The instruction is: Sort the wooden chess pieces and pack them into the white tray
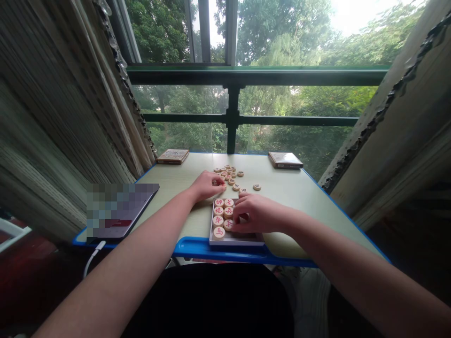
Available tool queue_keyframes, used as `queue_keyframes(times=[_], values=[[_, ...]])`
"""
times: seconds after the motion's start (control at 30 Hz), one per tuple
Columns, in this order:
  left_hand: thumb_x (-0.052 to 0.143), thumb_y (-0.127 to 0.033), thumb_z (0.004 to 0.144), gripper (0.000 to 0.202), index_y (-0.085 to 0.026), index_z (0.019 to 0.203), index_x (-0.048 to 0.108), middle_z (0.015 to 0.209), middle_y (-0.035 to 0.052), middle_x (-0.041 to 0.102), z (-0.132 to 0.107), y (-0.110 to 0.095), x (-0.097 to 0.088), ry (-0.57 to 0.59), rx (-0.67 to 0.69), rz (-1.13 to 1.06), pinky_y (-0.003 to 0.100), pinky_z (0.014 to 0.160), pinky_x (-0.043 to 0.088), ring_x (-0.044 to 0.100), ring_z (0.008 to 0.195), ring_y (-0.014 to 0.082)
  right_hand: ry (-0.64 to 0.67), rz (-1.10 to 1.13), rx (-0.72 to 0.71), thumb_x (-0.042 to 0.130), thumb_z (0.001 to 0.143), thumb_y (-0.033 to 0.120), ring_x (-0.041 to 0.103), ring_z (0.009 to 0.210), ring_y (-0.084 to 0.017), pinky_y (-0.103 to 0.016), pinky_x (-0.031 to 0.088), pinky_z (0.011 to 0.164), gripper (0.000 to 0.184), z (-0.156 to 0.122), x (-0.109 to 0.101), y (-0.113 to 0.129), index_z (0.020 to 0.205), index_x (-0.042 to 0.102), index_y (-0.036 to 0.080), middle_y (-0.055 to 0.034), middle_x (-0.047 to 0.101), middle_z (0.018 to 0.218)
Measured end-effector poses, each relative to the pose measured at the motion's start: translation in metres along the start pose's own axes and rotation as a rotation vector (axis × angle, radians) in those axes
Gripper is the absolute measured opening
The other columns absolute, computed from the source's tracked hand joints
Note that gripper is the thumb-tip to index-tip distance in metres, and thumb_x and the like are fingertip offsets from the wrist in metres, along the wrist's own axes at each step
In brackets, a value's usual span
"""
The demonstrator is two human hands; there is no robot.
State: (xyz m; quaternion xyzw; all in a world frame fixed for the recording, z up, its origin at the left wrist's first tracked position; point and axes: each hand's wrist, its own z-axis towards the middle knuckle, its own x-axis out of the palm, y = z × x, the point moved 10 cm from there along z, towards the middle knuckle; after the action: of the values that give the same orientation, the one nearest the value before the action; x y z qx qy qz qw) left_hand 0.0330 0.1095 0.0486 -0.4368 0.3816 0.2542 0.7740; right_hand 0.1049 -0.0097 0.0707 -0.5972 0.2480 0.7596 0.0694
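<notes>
A shallow grey tray point(237, 241) sits at the near edge of the table, with several round wooden chess discs point(222, 213) bearing red characters laid in it in rows. My right hand point(254, 214) rests over the tray's right part, fingers curled down on the discs there. My left hand point(207, 186) reaches past the tray, fingers bent onto the near side of a loose heap of discs point(229, 174). What either hand grips is hidden.
The small table has a blue rim point(225, 251). A tablet point(121, 211) with a white cable lies at its left. Two flat boxes point(172, 156) point(285, 160) lie at the far corners. Curtains hang on both sides of a window behind.
</notes>
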Motion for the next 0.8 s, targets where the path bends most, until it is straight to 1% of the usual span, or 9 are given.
queue_keyframes(times=[0.17,0.3,0.37,0.43,0.5,0.57,0.6,0.67,0.8], values=[[0.064,-0.038,0.067,0.025,-0.018,0.08,0.072,0.084,0.0046,0.07,0.0,0.001,-0.002,-0.032,0.01,0.003,0.033,0.086,0.045,0.059,0.088,0.0216,-0.034,0.112,-0.008,0.059,0.073,0.016,0.043,0.059,-0.01,-0.023,0.036,0.063,0.014,0.001,-0.005,0.001,0.059,0.059,0.015,0.001,0.054,0.056],[0.067,-0.038,0.065,0.028,-0.018,0.084,0.072,0.089,0.0051,0.07,-0.001,0.001,-0.006,-0.077,0.024,-0.044,0.035,0.088,0.044,0.057,0.093,0.0232,-0.249,0.17,0.139,0.057,0.074,0.016,0.045,0.062,-0.012,-0.024,0.035,0.06,0.012,-0.001,-0.024,-0.023,0.063,0.06,0.014,0.0002,0.053,0.059],[0.068,-0.037,0.065,0.03,-0.019,0.089,0.072,0.094,0.0059,0.069,-0.002,-0.001,-0.011,-0.106,0.026,-0.085,0.037,0.089,0.043,0.055,0.099,0.0246,-0.352,0.168,0.193,0.057,0.074,0.016,0.046,0.066,-0.013,-0.025,0.037,0.062,0.009,-0.004,-0.032,-0.036,0.066,0.061,0.015,-0.0005,0.054,0.061],[0.069,-0.035,0.065,0.032,-0.019,0.093,0.071,0.099,0.0067,0.068,-0.003,-0.005,-0.014,-0.115,0.022,-0.169,0.037,0.09,0.043,0.054,0.102,0.0246,-0.426,0.149,0.208,0.057,0.071,0.012,0.048,0.069,-0.014,-0.026,0.038,0.067,0.007,-0.006,-0.038,-0.044,0.071,0.062,0.016,-0.0005,0.056,0.065],[0.069,-0.033,0.066,0.032,-0.018,0.094,0.071,0.101,0.0079,0.068,-0.005,-0.009,-0.011,-0.076,-0.001,-0.293,0.036,0.087,0.045,0.057,0.098,0.0228,-0.502,0.108,0.222,0.056,0.067,0.008,0.049,0.071,-0.015,-0.028,0.039,0.071,0.015,-0.01,-0.046,-0.051,0.077,0.063,0.017,-0.0001,0.057,0.068],[0.071,-0.032,0.065,0.035,-0.016,0.096,0.069,0.1,0.0093,0.068,-0.008,-0.015,-0.002,0.017,-0.047,-0.447,0.034,0.078,0.048,0.061,0.086,0.0203,-0.586,0.054,0.252,0.057,0.067,0.008,0.049,0.071,-0.015,-0.03,0.039,0.073,0.019,-0.015,-0.054,-0.057,0.082,0.063,0.017,-0.0004,0.057,0.07],[0.072,-0.032,0.064,0.038,-0.015,0.098,0.069,0.101,0.01,0.068,-0.009,-0.018,0.001,0.038,-0.065,-0.529,0.033,0.075,0.049,0.062,0.082,0.0191,-0.616,0.026,0.259,0.059,0.067,0.01,0.049,0.071,-0.016,-0.031,0.039,0.073,0.02,-0.017,-0.057,-0.058,0.085,0.063,0.016,-0.0008,0.057,0.07],[0.075,-0.032,0.061,0.042,-0.013,0.098,0.068,0.099,0.0109,0.068,-0.012,-0.024,0.004,0.07,-0.096,-0.674,0.033,0.073,0.05,0.063,0.079,0.018,-0.636,-0.018,0.231,0.061,0.069,0.014,0.049,0.072,-0.016,-0.031,0.04,0.074,0.02,-0.018,-0.059,-0.056,0.089,0.063,0.017,-0.0017,0.057,0.072],[0.078,-0.034,0.058,0.047,-0.012,0.099,0.068,0.094,0.0106,0.07,-0.015,-0.034,0.005,0.114,-0.109,-0.83,0.036,0.078,0.05,0.064,0.084,0.0203,-0.619,-0.049,0.116,0.062,0.074,0.019,0.05,0.074,-0.016,-0.03,0.042,0.072,0.014,-0.015,-0.055,-0.043,0.088,0.064,0.018,-0.0036,0.06,0.077]])
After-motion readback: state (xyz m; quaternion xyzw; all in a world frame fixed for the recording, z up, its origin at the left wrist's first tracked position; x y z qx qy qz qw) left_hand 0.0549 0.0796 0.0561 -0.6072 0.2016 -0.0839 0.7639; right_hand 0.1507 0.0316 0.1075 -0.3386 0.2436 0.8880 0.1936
